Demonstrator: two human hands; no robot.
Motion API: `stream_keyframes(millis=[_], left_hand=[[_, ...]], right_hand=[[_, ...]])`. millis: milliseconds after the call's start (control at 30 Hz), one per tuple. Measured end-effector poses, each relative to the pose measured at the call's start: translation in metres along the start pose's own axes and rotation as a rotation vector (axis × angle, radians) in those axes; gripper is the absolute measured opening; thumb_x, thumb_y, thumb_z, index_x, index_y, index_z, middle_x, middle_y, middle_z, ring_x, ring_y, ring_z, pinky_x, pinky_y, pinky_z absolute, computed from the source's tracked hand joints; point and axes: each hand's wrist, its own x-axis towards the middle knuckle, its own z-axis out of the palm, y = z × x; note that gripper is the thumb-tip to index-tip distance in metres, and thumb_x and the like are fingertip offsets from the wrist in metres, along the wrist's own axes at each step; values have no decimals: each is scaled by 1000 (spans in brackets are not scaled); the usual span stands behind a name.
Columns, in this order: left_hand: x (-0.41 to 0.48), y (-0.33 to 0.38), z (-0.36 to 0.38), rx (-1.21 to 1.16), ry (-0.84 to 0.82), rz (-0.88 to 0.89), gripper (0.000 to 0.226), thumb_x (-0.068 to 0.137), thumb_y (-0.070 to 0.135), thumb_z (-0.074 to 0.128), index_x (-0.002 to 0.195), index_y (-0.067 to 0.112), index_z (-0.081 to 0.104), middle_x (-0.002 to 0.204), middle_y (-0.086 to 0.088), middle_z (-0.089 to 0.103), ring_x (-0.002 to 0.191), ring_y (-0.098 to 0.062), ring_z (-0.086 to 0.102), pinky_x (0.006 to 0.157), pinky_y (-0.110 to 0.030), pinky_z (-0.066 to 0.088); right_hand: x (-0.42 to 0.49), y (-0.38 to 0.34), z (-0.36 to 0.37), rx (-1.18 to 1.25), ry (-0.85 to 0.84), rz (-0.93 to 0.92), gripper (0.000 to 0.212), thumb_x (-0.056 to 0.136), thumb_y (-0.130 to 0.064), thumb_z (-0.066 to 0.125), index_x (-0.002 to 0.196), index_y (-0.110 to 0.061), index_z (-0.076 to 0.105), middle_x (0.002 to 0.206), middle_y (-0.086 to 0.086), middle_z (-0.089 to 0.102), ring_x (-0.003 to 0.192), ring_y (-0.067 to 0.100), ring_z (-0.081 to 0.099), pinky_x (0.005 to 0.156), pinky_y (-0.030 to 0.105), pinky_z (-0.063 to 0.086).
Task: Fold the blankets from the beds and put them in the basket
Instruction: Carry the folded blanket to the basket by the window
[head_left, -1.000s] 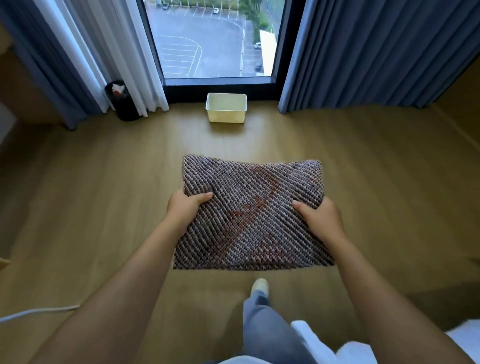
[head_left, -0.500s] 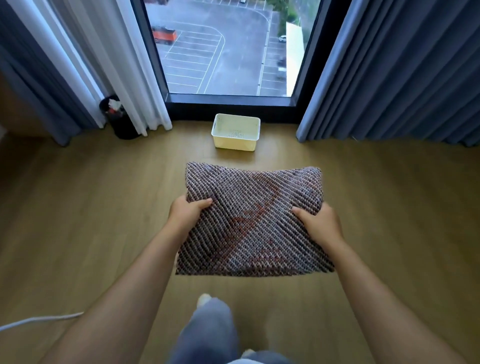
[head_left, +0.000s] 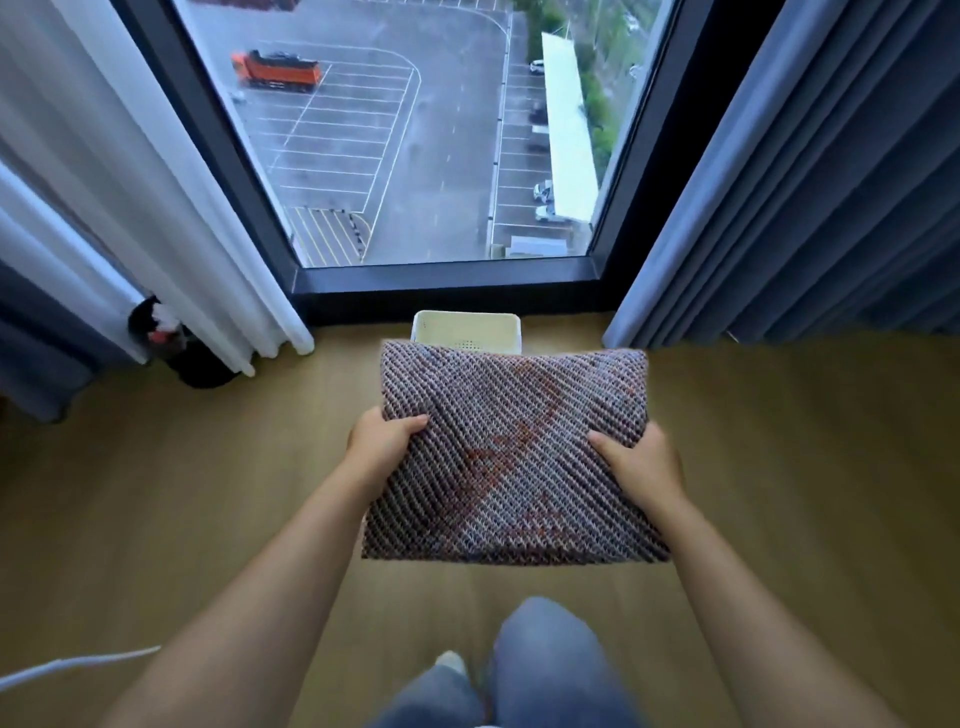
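One folded blanket (head_left: 511, 457), knit, grey-brown with a rust pattern, is held flat in the air between two hands. The left hand (head_left: 382, 447) grips its left edge, thumb on top and fingers curled under, out of sight. The right hand (head_left: 641, 465) grips the right edge the same way, thumb on top. Both hands sit about midway along the sides. One basket (head_left: 467, 330), cream plastic, sits on the floor (head_left: 182, 493) just beyond the hands; the blanket's far edge covers its near part, and I can't tell whether they touch. One window (head_left: 415, 156) is right behind the basket, with one orange truck (head_left: 278, 70) outside. One white curtain (head_left: 130, 182) hangs beyond and left of the left hand, with one black bin (head_left: 200, 364) at its foot. There are two blue curtains, one at far left (head_left: 36, 353) and one beyond the right hand (head_left: 805, 208). One white cable (head_left: 67, 665) lies near-left of the left hand. Two legs in jeans (head_left: 545, 665) are below the hands.
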Motion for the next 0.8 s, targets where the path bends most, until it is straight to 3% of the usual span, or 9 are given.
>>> stream_keyframes(millis=[333,500,633,800], left_hand=[[222,138,82,56,-21,-44,26,89,5,57,115,2,57,114,-18,63,97,-29,61,91,-38,47],[333,185,112,116,-24,-46,28,88,4,58,116,3,58,117,-16,63,102,-28,61,97,-43,46],[438,178,132,174,-5,-19,31,86,5,60,117,3,58,116,-14,64,106,-28,60,98,-43,45],[590,106,154,199,24,-2,23,86,3,60,108,6,61,104,-7,64,101,-23,59,91,-33,45]], right_hand=[[253,-81,34,71,-14,44,43,79,-36,69,112,-14,54,112,7,63,102,30,60,81,33,46],[366,-114,57,61,-4,59,48,80,-30,69,122,-15,50,121,7,62,109,29,58,94,42,47],[454,-111,99,11,13,76,46,81,-27,69,121,-16,49,121,7,62,111,29,58,93,40,45],[562,-52,191,-100,-32,81,45,81,-23,67,121,-19,47,120,6,60,110,27,55,90,37,42]])
